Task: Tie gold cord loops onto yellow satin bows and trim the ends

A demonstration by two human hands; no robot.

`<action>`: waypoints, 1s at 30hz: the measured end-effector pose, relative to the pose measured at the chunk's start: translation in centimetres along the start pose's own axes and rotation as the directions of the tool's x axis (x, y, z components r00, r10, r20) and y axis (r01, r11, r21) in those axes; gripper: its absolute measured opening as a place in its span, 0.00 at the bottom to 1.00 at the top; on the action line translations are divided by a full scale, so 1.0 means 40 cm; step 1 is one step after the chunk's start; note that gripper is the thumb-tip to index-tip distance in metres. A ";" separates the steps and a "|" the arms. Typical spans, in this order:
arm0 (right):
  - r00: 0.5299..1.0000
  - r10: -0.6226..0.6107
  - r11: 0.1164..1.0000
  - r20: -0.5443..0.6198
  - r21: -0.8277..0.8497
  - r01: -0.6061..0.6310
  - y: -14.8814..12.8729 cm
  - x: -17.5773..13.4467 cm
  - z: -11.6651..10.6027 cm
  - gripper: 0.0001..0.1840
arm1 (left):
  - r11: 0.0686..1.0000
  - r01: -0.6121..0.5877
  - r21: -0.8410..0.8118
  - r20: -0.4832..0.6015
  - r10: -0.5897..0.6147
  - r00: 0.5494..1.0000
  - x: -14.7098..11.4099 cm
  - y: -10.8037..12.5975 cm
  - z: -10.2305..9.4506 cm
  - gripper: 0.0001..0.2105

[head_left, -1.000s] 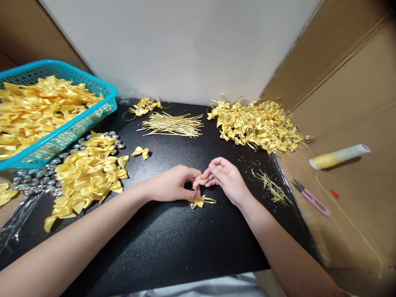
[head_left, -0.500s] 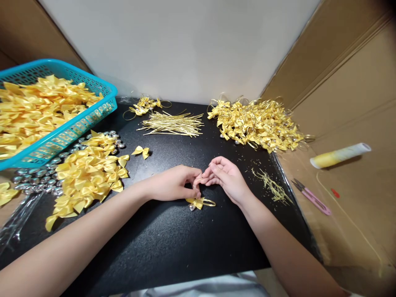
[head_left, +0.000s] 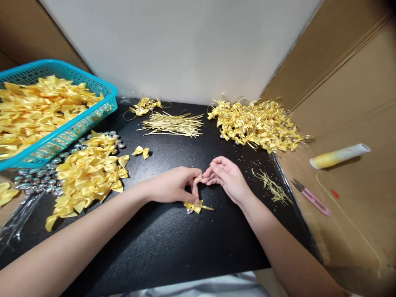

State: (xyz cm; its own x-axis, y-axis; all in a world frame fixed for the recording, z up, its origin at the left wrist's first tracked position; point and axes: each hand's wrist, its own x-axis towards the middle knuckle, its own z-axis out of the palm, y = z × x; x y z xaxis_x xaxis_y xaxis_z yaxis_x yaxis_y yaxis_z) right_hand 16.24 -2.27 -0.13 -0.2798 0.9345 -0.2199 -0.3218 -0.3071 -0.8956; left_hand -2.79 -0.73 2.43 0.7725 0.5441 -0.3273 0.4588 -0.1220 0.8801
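My left hand (head_left: 179,185) is closed over the middle of the black table, its thumb and fingers on a yellow ribbon bow (head_left: 195,206). A silver bell-like bead hangs at the bow's near side, and a gold loop sticks out to the right. My right hand (head_left: 225,178) is curled beside it, with fingertips close to my left fingers. A thin strand seems to run between the fingertips, too small to make out. One loose yellow bow (head_left: 141,152) lies beyond my left wrist.
A turquoise basket (head_left: 58,134) of bows stands at left, near a bow pile (head_left: 88,177) and silver beads (head_left: 38,178). Gold ties (head_left: 173,123) lie at the back, finished-looking looped bows (head_left: 256,126) at back right. Clippings (head_left: 272,187), pink snips (head_left: 312,199) and a tube (head_left: 340,156) are right.
The bow under my left hand has tipped and shifted slightly toward me, and its gold loop now shows edge-on. My left thumb has moved down with it; my right hand stays almost still.
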 end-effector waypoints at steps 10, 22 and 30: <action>0.999 -0.012 0.996 -0.046 -0.086 0.008 0.000 0.002 -0.006 0.17 | 0.999 -0.003 -0.050 -0.004 0.003 1.000 -0.006 0.005 -0.001 0.12; 0.829 -0.550 0.360 0.100 -0.867 0.343 -0.027 -0.057 0.011 0.09 | 0.955 0.006 -0.295 -0.170 -0.059 0.984 0.002 -0.010 0.001 0.21; 0.911 -0.358 0.302 0.207 -0.897 0.322 -0.021 -0.066 0.032 0.07 | 0.899 -0.091 -0.429 -0.308 -0.050 0.950 0.011 -0.037 0.011 0.14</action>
State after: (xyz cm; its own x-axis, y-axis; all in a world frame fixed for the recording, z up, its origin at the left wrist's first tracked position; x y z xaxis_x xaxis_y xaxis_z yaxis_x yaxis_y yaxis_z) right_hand 16.08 -4.73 1.70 -0.3266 0.9238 0.1999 0.6240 0.3696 -0.6885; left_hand -2.92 -0.67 0.84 0.5756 0.7788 -0.2494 0.1537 0.1965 0.9684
